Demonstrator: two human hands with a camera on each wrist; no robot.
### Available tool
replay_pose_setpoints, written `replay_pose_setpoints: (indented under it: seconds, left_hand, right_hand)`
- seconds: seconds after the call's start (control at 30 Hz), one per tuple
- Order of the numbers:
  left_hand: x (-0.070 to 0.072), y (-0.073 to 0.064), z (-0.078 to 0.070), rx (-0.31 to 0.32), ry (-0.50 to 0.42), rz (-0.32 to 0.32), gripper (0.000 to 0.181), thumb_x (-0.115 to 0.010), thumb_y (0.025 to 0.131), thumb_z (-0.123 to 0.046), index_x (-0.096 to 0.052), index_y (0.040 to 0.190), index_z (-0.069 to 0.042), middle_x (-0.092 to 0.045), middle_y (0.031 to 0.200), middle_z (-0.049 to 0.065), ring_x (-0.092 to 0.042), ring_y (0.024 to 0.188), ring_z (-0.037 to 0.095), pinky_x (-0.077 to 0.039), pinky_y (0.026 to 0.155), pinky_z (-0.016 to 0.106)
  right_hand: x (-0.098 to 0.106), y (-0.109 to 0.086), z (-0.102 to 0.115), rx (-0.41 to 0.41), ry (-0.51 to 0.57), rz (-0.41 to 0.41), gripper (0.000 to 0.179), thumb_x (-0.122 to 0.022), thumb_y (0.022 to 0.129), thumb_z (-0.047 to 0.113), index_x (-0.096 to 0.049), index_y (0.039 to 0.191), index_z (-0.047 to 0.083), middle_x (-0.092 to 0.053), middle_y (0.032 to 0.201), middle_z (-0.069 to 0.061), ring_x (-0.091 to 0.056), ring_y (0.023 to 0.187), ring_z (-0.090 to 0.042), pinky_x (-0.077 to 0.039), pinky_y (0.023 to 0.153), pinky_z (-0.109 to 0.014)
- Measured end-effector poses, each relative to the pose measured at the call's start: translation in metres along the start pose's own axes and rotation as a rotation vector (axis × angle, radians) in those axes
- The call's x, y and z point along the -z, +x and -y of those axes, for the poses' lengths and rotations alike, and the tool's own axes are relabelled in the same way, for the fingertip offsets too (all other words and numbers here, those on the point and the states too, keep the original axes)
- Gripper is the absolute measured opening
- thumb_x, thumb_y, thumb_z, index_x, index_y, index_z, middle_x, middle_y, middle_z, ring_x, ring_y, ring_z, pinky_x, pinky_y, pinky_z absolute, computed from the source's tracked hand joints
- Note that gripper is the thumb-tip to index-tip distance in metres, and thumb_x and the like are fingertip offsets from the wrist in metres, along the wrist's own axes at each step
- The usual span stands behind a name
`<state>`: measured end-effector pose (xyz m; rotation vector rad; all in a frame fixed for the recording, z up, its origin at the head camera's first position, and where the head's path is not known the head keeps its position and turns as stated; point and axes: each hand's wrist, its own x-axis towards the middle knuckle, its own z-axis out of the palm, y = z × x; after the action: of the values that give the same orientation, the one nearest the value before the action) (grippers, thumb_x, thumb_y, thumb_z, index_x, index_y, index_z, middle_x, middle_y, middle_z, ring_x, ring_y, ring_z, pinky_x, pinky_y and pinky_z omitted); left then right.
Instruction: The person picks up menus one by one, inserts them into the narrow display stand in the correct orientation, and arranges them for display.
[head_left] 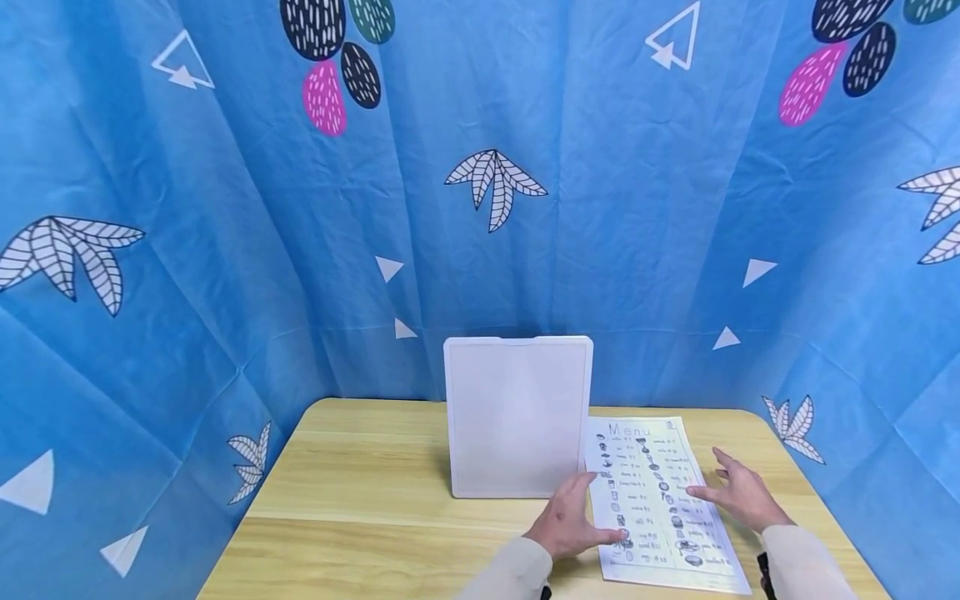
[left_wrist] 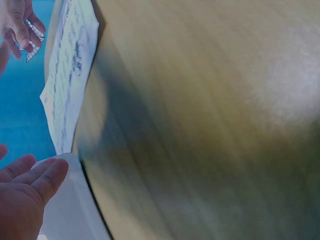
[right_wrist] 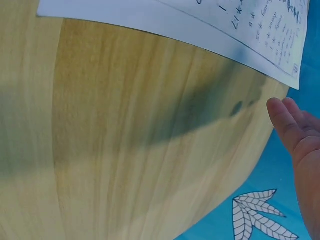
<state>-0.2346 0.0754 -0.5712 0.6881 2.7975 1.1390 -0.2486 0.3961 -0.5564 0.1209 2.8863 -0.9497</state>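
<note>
Menu [head_left: 651,500]: paper sheet flat on the table [head_left: 352,500], just right of the white board [head_left: 517,417].
Left hand [head_left: 564,522]: fingers spread, grasping nothing — by the menu's left edge; whether touching, I cannot tell.
Right hand [head_left: 750,498]: fingers extended, grip released — at the menu's right edge.
White board: standing upright.

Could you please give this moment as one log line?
menu: on table; left hand: thumb spread, at menu's left edge; right hand: thumb spread, at menu's right edge; board: left of menu
</note>
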Motion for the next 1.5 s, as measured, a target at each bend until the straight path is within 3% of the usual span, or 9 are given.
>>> replay_pose_setpoints:
  seconds: [0.27, 0.57, 1.0, 1.33, 1.5]
  left_hand:
    - [-0.012, 0.000, 0.006, 0.063, -0.034, 0.015, 0.103, -0.088, 0.066, -0.056, -0.044, 0.148, -0.012, -0.051, 0.145, 0.004, -0.050, 0.132, 0.023, -0.047, 0.106, 0.038]
    - [-0.023, 0.001, 0.009, 0.090, -0.074, -0.013, 0.102, -0.090, 0.065, -0.054, -0.045, 0.147, -0.012, -0.051, 0.146, 0.006, -0.051, 0.131, 0.026, -0.047, 0.106, 0.041]
    - [-0.031, 0.003, 0.002, 0.170, -0.236, -0.073, 0.100, -0.094, 0.063, -0.043, -0.048, 0.144, -0.009, -0.055, 0.141, 0.008, -0.053, 0.128, 0.030, -0.046, 0.106, 0.045]
    - [-0.035, 0.006, 0.000, 0.223, -0.373, -0.120, 0.089, -0.095, 0.064, -0.029, -0.051, 0.139, -0.010, -0.058, 0.136, 0.011, -0.061, 0.118, 0.030, -0.054, 0.096, 0.037]
    - [-0.038, 0.006, 0.000, 0.223, -0.420, -0.141, 0.084, -0.095, 0.064, -0.024, -0.054, 0.136, -0.009, -0.060, 0.132, 0.010, -0.061, 0.118, 0.030, -0.053, 0.097, 0.038]
  right_hand:
    - [-0.004, -0.002, -0.004, -0.019, 0.031, 0.022, 0.118, -0.079, 0.081, 0.052, -0.014, 0.147, -0.020, -0.037, 0.136, -0.047, -0.041, 0.125, -0.061, -0.040, 0.099, -0.069]
    - [-0.011, -0.004, -0.008, -0.042, 0.056, 0.009, 0.118, -0.080, 0.081, 0.052, -0.015, 0.148, -0.020, -0.030, 0.140, -0.047, -0.039, 0.126, -0.060, -0.038, 0.101, -0.067]
    - [-0.022, -0.005, -0.007, -0.129, 0.185, -0.005, 0.116, -0.079, 0.083, 0.048, -0.011, 0.148, -0.020, -0.027, 0.143, -0.045, -0.035, 0.130, -0.059, -0.040, 0.103, -0.063]
    - [-0.030, -0.004, -0.007, -0.130, 0.192, -0.031, 0.110, -0.079, 0.084, 0.045, -0.017, 0.147, -0.020, -0.037, 0.141, -0.041, -0.042, 0.128, -0.055, -0.045, 0.101, -0.058]
    - [-0.030, -0.005, -0.004, -0.137, 0.185, -0.035, 0.109, -0.079, 0.084, 0.045, -0.019, 0.146, -0.021, -0.038, 0.140, -0.041, -0.042, 0.128, -0.056, -0.043, 0.102, -0.060]
